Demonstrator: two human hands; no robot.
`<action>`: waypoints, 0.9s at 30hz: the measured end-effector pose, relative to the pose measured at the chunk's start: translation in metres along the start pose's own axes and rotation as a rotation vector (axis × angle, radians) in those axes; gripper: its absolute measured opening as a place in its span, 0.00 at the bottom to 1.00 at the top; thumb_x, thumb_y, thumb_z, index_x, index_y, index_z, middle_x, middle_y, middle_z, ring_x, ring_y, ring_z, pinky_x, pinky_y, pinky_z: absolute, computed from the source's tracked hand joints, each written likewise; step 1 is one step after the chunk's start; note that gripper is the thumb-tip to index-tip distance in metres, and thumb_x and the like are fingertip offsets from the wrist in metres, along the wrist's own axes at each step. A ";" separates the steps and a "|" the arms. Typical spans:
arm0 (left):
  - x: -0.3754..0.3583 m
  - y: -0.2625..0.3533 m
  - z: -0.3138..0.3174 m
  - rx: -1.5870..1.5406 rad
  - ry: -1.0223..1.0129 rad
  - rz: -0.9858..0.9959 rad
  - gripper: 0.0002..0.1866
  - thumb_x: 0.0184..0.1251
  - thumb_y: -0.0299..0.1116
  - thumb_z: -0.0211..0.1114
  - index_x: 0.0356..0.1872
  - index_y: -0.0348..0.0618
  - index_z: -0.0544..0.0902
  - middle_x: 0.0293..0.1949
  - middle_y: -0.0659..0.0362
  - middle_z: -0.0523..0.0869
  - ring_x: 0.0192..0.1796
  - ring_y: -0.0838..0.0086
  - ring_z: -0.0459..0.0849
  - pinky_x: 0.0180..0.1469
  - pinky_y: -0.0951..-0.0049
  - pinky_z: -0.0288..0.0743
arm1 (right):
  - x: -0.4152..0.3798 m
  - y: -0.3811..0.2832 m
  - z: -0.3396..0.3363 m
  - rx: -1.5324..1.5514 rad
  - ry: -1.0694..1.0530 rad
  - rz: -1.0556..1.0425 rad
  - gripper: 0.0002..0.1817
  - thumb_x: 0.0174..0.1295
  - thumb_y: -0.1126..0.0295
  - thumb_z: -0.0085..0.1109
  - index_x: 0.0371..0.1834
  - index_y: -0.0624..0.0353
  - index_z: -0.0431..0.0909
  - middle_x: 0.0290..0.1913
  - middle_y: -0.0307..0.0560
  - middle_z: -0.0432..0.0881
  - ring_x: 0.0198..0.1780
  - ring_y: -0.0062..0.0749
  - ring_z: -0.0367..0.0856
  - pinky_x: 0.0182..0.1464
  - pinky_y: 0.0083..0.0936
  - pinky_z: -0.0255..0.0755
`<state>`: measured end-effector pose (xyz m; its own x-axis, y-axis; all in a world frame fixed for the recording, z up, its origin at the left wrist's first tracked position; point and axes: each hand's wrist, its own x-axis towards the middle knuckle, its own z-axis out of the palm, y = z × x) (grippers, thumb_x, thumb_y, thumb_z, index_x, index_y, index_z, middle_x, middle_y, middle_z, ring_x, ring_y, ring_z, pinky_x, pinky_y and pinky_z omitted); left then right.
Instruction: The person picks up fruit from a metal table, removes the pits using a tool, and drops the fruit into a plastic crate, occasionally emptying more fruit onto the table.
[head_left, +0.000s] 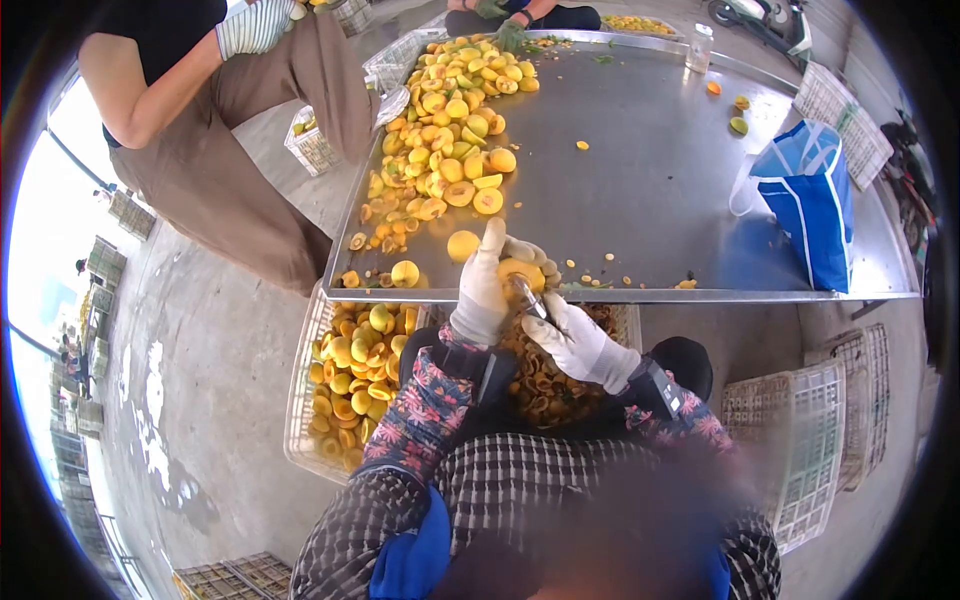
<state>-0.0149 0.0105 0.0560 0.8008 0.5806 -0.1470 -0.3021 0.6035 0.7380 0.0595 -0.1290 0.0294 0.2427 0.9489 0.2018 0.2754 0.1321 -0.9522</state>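
Note:
Just past the table's near edge, my left hand (482, 292) in a whitish glove is closed round a yellow peach half (520, 268), cut face up. My right hand (588, 348), also gloved, grips a small metal pitting tool (530, 300) whose tip meets the middle of the peach; the tip itself is hard to make out. Below my hands, brownish peach scraps (545, 385) fill a container between my knees. Peach halves (365, 350) lie in a white plastic crate (303, 395) on the left. A pile of peaches (450, 130) covers the table's left side.
The metal table (620, 210) carries a blue bag (815, 225) at right, a clear jar (699, 48) at the far edge and scattered bits. A person's gloved hand (255, 28) is at upper left; another person's gloved hand (511, 36) is behind the pile. Crates (790, 440) stand lower right.

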 end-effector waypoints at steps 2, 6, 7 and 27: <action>0.001 -0.004 0.000 -0.069 -0.019 0.021 0.28 0.70 0.59 0.60 0.28 0.39 0.76 0.31 0.50 0.82 0.37 0.58 0.84 0.44 0.55 0.82 | -0.003 -0.007 -0.001 0.336 -0.055 0.231 0.15 0.74 0.59 0.52 0.53 0.58 0.68 0.27 0.38 0.73 0.22 0.27 0.72 0.26 0.25 0.66; 0.003 -0.008 0.007 -0.151 0.017 -0.011 0.26 0.70 0.57 0.62 0.28 0.42 0.74 0.31 0.52 0.81 0.37 0.58 0.84 0.44 0.53 0.82 | -0.009 -0.012 0.001 0.705 -0.056 0.465 0.13 0.74 0.55 0.52 0.47 0.52 0.69 0.25 0.34 0.69 0.17 0.17 0.64 0.17 0.16 0.60; 0.003 -0.009 0.010 -0.183 0.038 -0.034 0.25 0.70 0.57 0.62 0.28 0.42 0.74 0.31 0.52 0.81 0.37 0.58 0.84 0.44 0.53 0.82 | -0.010 -0.011 0.001 0.688 -0.036 0.474 0.13 0.74 0.55 0.53 0.48 0.52 0.69 0.25 0.34 0.69 0.17 0.17 0.64 0.17 0.16 0.60; 0.008 -0.005 -0.031 0.285 0.038 0.113 0.25 0.73 0.54 0.59 0.35 0.37 0.81 0.33 0.53 0.86 0.35 0.65 0.86 0.43 0.66 0.82 | -0.063 0.000 -0.043 0.541 -0.148 0.626 0.11 0.75 0.60 0.48 0.49 0.55 0.68 0.23 0.34 0.69 0.17 0.18 0.65 0.20 0.18 0.61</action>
<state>-0.0230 0.0286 0.0305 0.7490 0.6584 -0.0738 -0.2268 0.3594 0.9052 0.0847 -0.2010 0.0263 0.0673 0.9155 -0.3967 -0.3625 -0.3479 -0.8646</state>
